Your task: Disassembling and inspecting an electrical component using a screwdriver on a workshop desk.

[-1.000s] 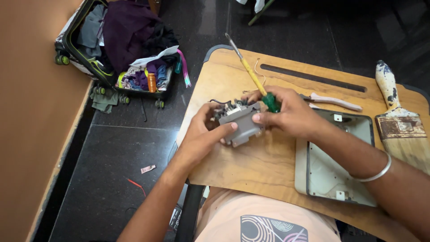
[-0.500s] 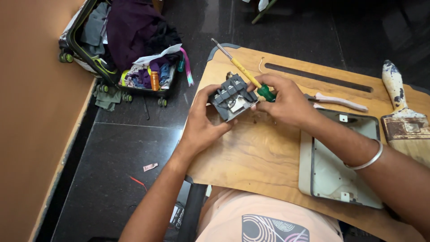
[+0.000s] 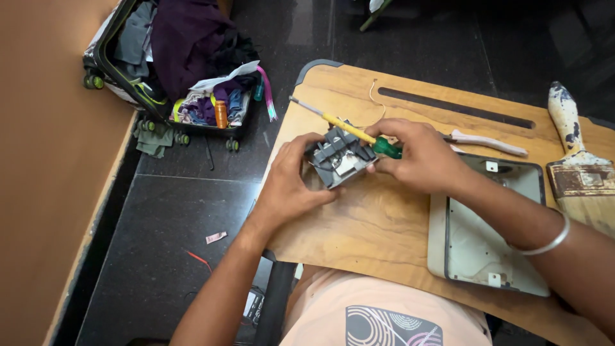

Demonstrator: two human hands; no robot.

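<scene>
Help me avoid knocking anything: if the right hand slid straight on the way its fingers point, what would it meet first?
Probably the grey switch block held by the left hand; the right hand already touches it, gripping the screwdriver.

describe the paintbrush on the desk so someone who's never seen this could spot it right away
Start at the wooden lap desk and go to its far right edge, beyond the grey metal cover plate. The paintbrush lies there, its handle pointing away from the person. Its wide, flat shape, rusty metal band and white handle blotched with dark paint set it apart from the slim pale-handled tool nearby.
</scene>
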